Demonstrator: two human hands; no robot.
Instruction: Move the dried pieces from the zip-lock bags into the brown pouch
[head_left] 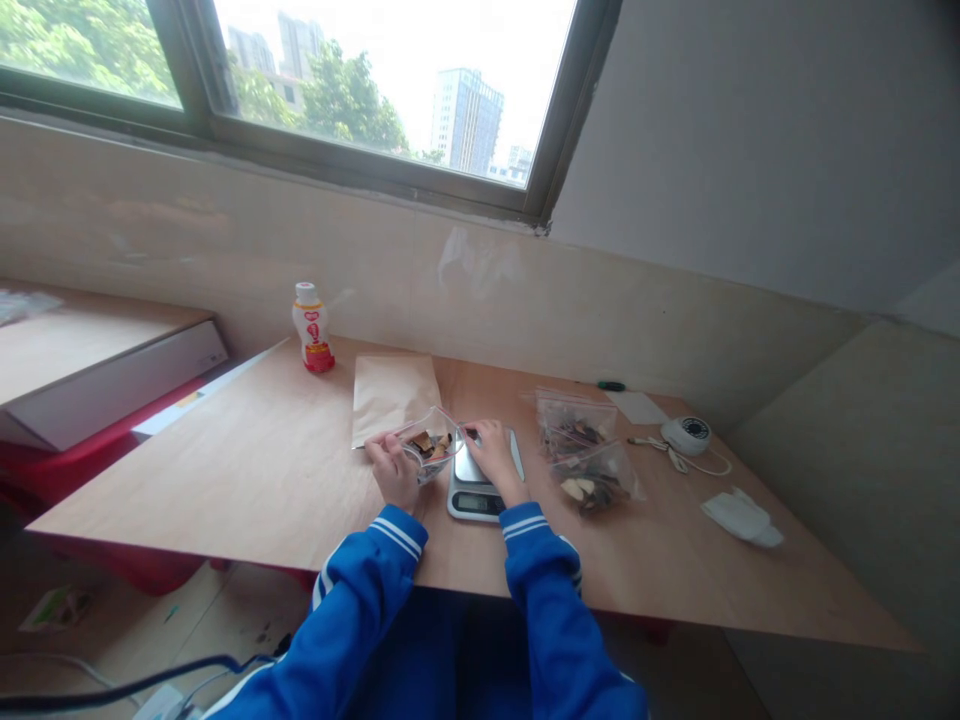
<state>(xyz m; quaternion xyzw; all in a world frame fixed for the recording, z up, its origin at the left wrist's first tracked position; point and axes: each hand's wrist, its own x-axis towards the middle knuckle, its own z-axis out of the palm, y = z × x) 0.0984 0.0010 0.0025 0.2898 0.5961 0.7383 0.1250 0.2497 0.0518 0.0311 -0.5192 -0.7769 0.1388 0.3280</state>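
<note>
A clear zip bag holding brown and tan dried pieces is gripped at its left side by my left hand. My right hand is at the bag's right edge, its fingers pinched together over the scale; a small dark spot shows by the fingertips, too small to name. Under that hand lies a silver kitchen scale, its display facing me and its plate partly covered by my hand. Behind the bag, a brown kraft paper pouch lies flat on the table.
Right of the scale lie clear bags of dried pieces. Farther right are a small white fan with a cable, a white sheet, a dark green pen-like item and a crumpled white tissue. A white-and-red bottle stands at the back left.
</note>
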